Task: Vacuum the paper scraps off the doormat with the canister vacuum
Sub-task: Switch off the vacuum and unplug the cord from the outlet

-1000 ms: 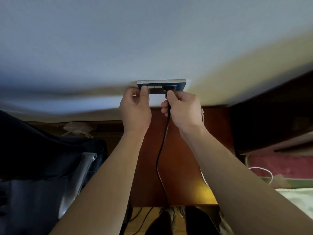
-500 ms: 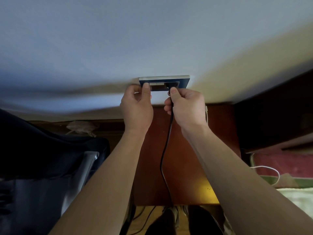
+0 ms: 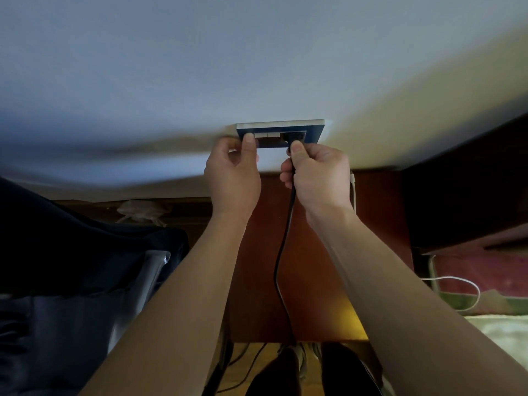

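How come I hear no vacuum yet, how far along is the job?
Nothing looks done: no doormat, scraps or vacuum show in this view. In hand: the right hand grips the black cord at the socket plate on the wall, while the left hand braces the plate with its thumb; whether the plug is seated I cannot tell. Left: all the vacuuming of the mat.

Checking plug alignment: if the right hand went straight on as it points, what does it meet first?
The dark socket recess in the blue rectangular wall plate, directly ahead of the right hand, which pinches the black power cord. Plug may already touch it; depth unclear.
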